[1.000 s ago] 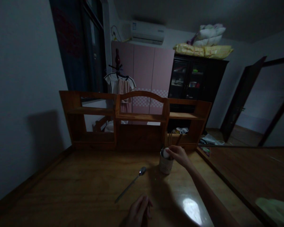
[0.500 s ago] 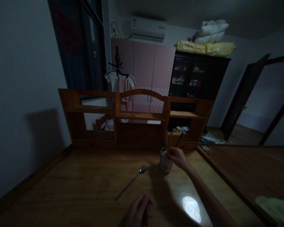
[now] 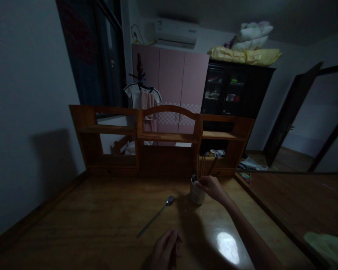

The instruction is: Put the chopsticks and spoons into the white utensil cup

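Note:
A round, light-coloured utensil holder with a small pattern stands on the wooden desk. Several thin wooden chopsticks and some dark metal utensils rise out of it. My right hand reaches over its rim from the right, fingers pinched together; a small pale piece shows at the fingertips, too dim to name. Left of the holder lies a long-handled metal spoon, its bowl pointing away from me. Close to me, my left hand rests with curled fingers just right of the spoon's handle, nothing visible in it.
Along the back of the desk runs a wooden shelf unit. A wall borders the left side; a raised wooden edge borders the right. A bright light reflection lies beside my right forearm.
Almost nothing differs. My right hand stays at the holder's rim, my left hand keeps its place, and the spoon lies where it was.

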Demonstrator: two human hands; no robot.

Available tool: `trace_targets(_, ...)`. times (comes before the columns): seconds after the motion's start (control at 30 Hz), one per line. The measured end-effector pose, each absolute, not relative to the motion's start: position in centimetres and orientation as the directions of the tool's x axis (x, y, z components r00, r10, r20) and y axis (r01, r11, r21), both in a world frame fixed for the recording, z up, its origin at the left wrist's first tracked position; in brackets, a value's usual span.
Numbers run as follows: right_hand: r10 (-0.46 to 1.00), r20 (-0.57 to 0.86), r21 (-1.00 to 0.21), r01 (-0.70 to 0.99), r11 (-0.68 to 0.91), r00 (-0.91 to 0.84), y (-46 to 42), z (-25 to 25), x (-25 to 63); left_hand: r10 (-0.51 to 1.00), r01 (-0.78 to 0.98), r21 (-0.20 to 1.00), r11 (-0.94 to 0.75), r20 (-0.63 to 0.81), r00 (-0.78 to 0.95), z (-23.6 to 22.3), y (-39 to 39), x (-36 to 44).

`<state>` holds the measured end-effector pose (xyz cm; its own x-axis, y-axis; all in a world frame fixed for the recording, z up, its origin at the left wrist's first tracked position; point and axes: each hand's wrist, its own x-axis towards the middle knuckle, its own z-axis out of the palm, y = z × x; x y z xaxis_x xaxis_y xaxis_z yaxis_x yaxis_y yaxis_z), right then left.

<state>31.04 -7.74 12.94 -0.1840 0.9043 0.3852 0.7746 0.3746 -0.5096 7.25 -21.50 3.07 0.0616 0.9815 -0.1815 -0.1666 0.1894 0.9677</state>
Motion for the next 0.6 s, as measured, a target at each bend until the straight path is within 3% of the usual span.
trace_targets(0.2, 0.879, 0.464, -0.542, 0.747, 0.384, -0.115, -8.8, 13.7, 30.8, 0.989, -0.126, 0.99, 0.059, -0.041, 0.14, 3.9, -21.6, 7.2)
trace_targets(0.3, 0.822, 0.567, -0.573, 0.697, 0.431, -0.042, -10.7, 14.3, 30.4, 0.976, 0.103, 0.986, -0.129, 0.108, 0.191, 4.6, -21.2, 6.1)
trace_targets(0.37, 0.801, 0.599, -0.577, 0.682, 0.449, -0.02, -12.4, 14.1, 30.2, 0.974, 0.325, 0.922, -0.209, 0.169, 0.148, 4.8, -20.4, 4.4)
trace_targets(0.5, 0.795, 0.605, -0.555, 0.694, 0.459, -0.043, -15.7, 11.8, 30.1, 0.975, 0.543, 0.832, -0.113, 0.198, -0.1, 3.9, -18.4, 0.2)
trace_targets(0.6, 0.816, 0.569, -0.566, 0.674, 0.476, -0.098, -17.4, 8.9, 30.2, 0.981, 0.675, 0.737, -0.02, 0.143, -0.127, 2.5, -17.2, -1.8)
